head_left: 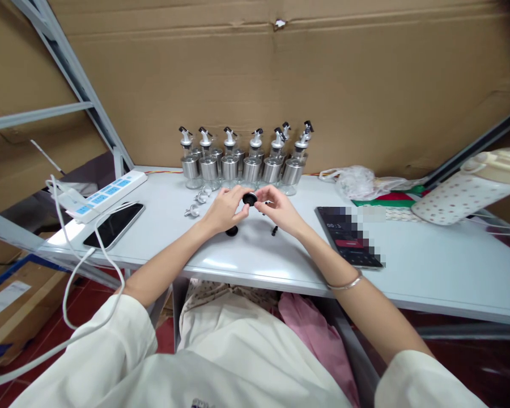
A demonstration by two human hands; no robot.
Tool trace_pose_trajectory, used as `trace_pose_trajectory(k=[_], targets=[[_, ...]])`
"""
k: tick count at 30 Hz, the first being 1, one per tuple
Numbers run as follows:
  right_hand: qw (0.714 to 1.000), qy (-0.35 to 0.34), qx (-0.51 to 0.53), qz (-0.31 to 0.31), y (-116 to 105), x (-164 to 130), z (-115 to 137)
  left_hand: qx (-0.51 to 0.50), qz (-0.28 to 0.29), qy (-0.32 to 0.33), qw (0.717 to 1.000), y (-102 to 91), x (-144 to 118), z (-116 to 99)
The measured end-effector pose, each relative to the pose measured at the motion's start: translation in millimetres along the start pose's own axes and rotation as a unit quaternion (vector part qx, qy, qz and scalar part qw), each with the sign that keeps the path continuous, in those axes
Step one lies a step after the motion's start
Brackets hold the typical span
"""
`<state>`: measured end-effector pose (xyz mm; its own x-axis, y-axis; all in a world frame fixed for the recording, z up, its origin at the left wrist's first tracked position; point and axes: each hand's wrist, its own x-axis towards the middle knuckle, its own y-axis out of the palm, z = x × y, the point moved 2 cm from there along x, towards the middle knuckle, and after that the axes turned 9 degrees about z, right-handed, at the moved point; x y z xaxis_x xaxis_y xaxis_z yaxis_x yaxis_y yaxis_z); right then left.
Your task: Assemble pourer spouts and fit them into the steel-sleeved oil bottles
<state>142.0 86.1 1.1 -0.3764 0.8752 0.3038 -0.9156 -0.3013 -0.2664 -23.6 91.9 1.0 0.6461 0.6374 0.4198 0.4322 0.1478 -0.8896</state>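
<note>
A round black cap [250, 199] is held up over the table between my two hands. My left hand [228, 207] is closed on its left side, thumb in front. The fingertips of my right hand [277, 208] pinch its right edge. Below my left hand lies another round black piece [232, 231]. A small black part [274, 230] rests on the table under my right hand, and more small dark bits are partly hidden by its fingers. Several silver pourer heads [192, 211] lie to the left of my left hand.
Glass oil bottles [230, 168] with steel sleeves and pourer tops stand in rows at the back. A phone [115, 225] and power strip [110, 195] are on the left. To the right are a dark tablet [347, 237], plastic bags [357, 182] and a spotted flask [461, 190].
</note>
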Motion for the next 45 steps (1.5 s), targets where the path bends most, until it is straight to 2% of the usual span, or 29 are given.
trace_pose_trajectory(k=[7, 11, 19, 28, 33, 41, 45], targets=[[1.0, -0.016, -0.012, 0.003, 1.8, 1.5, -9.8, -0.017, 0.012, 0.005, 1.0, 1.9, 0.2, -1.0], [1.0, -0.02, -0.016, 0.008, 1.3, 1.5, -7.7, -0.039, 0.003, -0.002, 0.999, 1.5, -1.0, 0.6], [0.999, -0.016, -0.035, 0.001, 2.4, -0.2, -3.8, -0.07, 0.025, -0.026, 0.997, -3.4, -1.7, -1.8], [0.999, -0.008, -0.028, 0.013, 4.9, -1.1, -2.2, -0.064, 0.045, -0.042, 0.996, -6.2, -2.2, 0.2], [0.999, -0.014, -0.032, 0.0, 5.0, -1.7, -0.8, -0.047, 0.028, -0.059, 0.997, -6.3, -1.6, 2.2], [0.999, 0.0, -0.028, 0.02, 5.1, -1.5, -1.5, -0.052, 0.096, -0.032, 0.994, -3.9, -0.6, 4.0], [0.999, -0.008, -0.035, 0.028, 3.8, -1.3, -3.9, -0.065, 0.102, -0.029, 0.992, -2.8, -0.5, 6.2]])
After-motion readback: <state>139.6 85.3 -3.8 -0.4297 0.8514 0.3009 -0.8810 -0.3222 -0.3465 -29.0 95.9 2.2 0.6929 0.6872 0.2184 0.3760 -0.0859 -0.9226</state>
